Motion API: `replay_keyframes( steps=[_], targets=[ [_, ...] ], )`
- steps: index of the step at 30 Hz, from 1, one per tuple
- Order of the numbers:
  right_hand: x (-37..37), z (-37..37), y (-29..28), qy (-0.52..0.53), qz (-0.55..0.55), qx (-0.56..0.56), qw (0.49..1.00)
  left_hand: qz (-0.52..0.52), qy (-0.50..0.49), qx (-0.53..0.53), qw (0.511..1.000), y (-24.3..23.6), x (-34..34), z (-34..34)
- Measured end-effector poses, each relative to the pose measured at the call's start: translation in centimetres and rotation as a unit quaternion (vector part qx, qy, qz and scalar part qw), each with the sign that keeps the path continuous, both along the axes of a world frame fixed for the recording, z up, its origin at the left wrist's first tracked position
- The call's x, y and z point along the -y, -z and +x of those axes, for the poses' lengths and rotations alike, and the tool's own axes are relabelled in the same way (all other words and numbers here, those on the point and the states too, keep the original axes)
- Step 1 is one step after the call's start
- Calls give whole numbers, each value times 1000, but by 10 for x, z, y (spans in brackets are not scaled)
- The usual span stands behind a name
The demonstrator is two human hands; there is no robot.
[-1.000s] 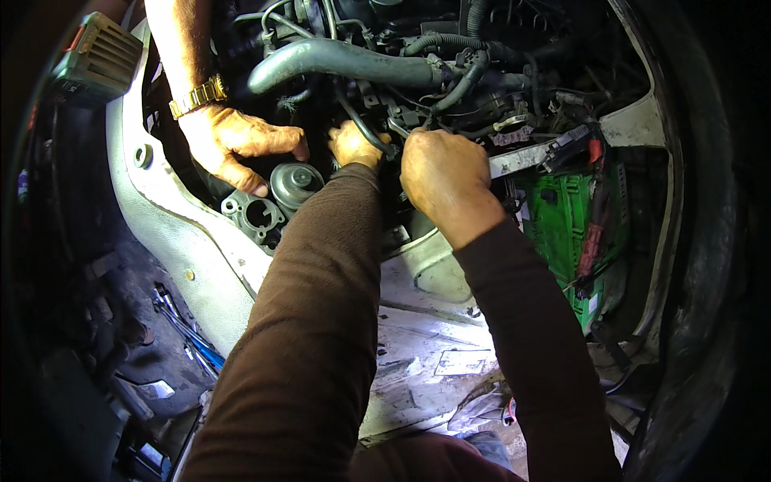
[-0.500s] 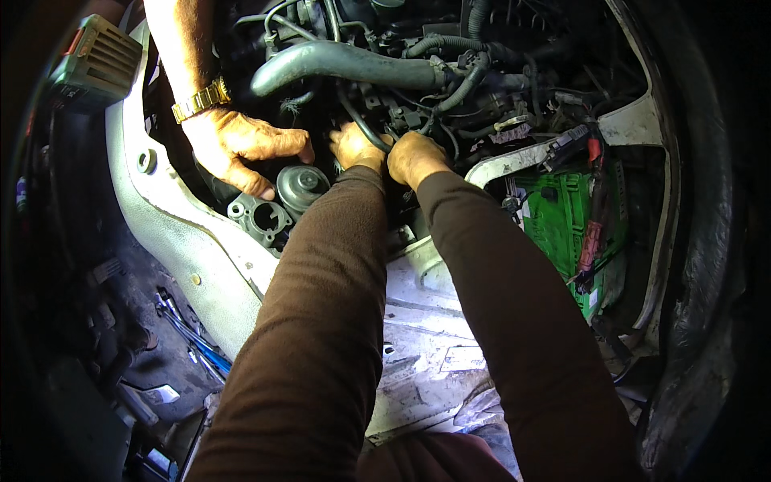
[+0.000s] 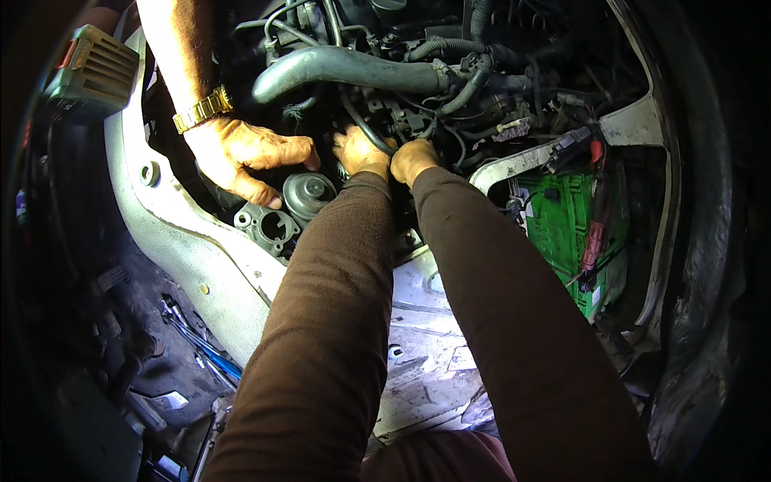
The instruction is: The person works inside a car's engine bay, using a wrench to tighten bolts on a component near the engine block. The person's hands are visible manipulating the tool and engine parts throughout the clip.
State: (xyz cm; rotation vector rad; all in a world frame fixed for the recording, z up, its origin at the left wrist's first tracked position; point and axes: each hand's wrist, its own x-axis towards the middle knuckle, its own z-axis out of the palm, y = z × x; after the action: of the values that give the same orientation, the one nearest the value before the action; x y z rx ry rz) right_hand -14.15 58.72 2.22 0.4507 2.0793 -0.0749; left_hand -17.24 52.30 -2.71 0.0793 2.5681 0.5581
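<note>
Engine bay point(image 3: 634, 128) open & lit, dark all round. Far L: grey vented box point(image 3: 96, 68) up top, long tools point(image 3: 213, 351) on the ground point(image 3: 165, 377) lower down, then pale fender point(image 3: 148, 213). Next, co-worker's hand point(image 3: 241, 153) w/ gold watch point(image 3: 205, 111), thumb & forefinger spread, thumb nr flanged housing point(image 3: 257, 221) & round metal cap point(image 3: 309, 191); can't tell if touching. Then person's L hand point(image 3: 360, 150), low in the bay, fingers bent fwd, tips hidden. Dark hose point(image 3: 359, 121), prob. the thing being worked on, slants down over it to the gap btwn both hands. R hand point(image 3: 413, 157) just beside, curled up; can't tell if it's pinching anything. Far R: green battery point(image 3: 554, 241), red lead point(image 3: 594, 241). Step looks like close two-handed work by feel; next move prob. calls for steady L, small R wrist turns & hose kept clear.
</note>
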Motion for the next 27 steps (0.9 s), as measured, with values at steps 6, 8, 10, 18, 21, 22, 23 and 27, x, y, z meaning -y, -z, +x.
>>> replay_keyframes(
  steps=[6,8,10,18,21,22,23,27],
  targets=[
    [3,-4,1,-76,-35,15,996,-6,-9,7,1000,1,2,-2],
    [0,-3,2,-221,-25,50,974,-23,8,-3,1000,3,1,-4],
    [-6,-1,8,-69,-20,24,997,-32,15,-11,999,3,-1,-3],
    [-4,3,-14,413,-139,-70,897,-41,24,-17,999,8,5,-5],
    [7,8,-44,554,-182,-133,802,-36,28,-16,999,4,7,-4],
    [3,10,-33,513,-160,-123,834,-31,29,-20,999,2,4,-2],
    [-5,11,-12,472,-136,-113,864,-24,32,-25,999,1,0,0],
    [-2,8,-27,404,-145,-90,899,-24,32,-29,999,13,8,0]
  ],
)
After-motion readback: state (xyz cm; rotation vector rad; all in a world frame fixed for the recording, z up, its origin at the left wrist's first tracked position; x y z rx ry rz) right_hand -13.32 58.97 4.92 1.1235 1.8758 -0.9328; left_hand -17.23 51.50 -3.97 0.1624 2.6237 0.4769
